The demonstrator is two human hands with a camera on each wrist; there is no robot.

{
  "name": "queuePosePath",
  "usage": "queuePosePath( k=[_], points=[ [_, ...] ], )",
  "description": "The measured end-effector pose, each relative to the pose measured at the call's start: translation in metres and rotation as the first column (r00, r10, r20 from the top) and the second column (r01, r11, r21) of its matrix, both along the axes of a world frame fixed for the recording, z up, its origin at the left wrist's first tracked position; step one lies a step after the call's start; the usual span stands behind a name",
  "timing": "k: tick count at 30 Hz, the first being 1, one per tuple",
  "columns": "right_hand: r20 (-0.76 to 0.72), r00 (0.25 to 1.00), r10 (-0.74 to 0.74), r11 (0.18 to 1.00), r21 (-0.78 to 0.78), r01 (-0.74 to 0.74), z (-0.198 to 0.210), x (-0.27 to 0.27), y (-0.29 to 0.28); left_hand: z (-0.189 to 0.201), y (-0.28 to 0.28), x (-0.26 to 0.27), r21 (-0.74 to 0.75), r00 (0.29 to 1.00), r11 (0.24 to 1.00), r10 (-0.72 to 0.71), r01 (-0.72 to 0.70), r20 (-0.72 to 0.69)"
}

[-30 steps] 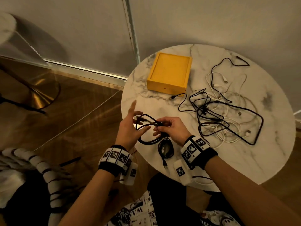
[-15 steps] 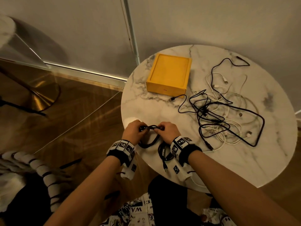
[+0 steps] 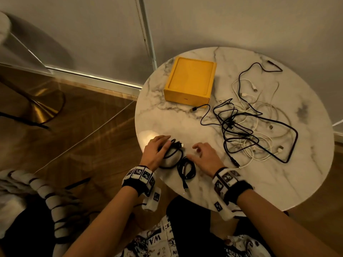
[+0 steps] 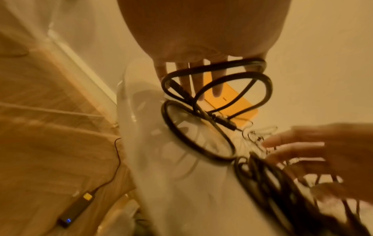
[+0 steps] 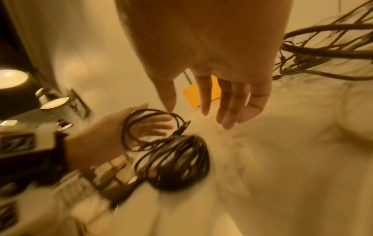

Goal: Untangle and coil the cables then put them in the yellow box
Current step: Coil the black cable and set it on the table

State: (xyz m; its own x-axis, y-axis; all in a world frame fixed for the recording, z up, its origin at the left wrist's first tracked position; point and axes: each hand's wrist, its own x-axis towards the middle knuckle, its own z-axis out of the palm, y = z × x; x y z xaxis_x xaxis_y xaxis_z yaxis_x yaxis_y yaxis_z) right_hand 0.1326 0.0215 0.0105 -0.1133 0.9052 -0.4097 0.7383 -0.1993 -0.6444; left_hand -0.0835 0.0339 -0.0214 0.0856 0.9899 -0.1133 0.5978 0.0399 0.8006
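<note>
left hand (image 3: 156, 152): lies on the near-left part of the counter (image 3: 185, 123), fingers (image 4: 218, 89) straight and slightly spread, laid through and over a loose black coil (image 3: 171, 154); they rest on it and do not curl round it.
right hand (image 3: 205, 157): hovers just right of the coils, palm down, fingers (image 5: 228, 103) relaxed and apart, gripping nothing; whether the fingertips touch the counter cannot be told.
loose black coil: a few wide loops of black cable at the counter's near-left edge, its plug end (image 3: 181, 145) pointing toward the right hand; in the left wrist view the loops stand partly raised around the fingers.
tight black coil (image 3: 186, 168): a smaller, denser bundle touching the loose coil on its right, between the two hands, with a tail and plug (image 3: 185, 188) trailing toward the near edge.
tangled cables (image 3: 246, 127): black and white cables heaped together on the right half of the counter, well apart from the left hand, near the right one; one black end (image 3: 194, 109) lies just in front of the yellow box.
yellow box (image 3: 191, 82): at the far left part of the counter, lid on, no cable in it.
counter: round, white marble with grey veins.
wrists: each carries a black band with white marker blocks (image 3: 142, 174).
floor (image 3: 83, 138): wooden; a small dark device with a blue light (image 4: 68, 220) lies on it in the left wrist view.
</note>
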Motion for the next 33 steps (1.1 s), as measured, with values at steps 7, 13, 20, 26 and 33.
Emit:
queuePosePath(
  k=[7,13,20,26,33],
  points=[
    [0.418,0.879,0.230,0.962,0.037,-0.270,-0.012,-0.035,-0.042,-0.018,-0.026,0.009,-0.055,0.779,0.936,-0.322,0.349,-0.539],
    [0.290,0.947,0.139,0.985,0.054,-0.162,-0.020,-0.024,-0.037,-0.021,-0.030,0.013,-0.066,0.837,0.959,-0.272,0.274,-0.476],
    [-0.128,0.989,0.080,0.970,0.238,-0.048,-0.003,-0.038,-0.011,-0.018,-0.034,0.021,-0.022,0.995,0.998,-0.067,0.066,-0.070],
    [0.379,0.859,0.344,0.854,0.254,-0.454,-0.039,-0.073,-0.016,-0.017,-0.044,0.008,-0.210,0.801,0.931,0.365,-0.299,0.474],
    [0.180,0.880,0.440,0.884,0.086,-0.460,-0.022,-0.068,-0.008,-0.018,-0.033,-0.002,0.087,0.990,0.988,0.132,-0.128,-0.051]
  ],
)
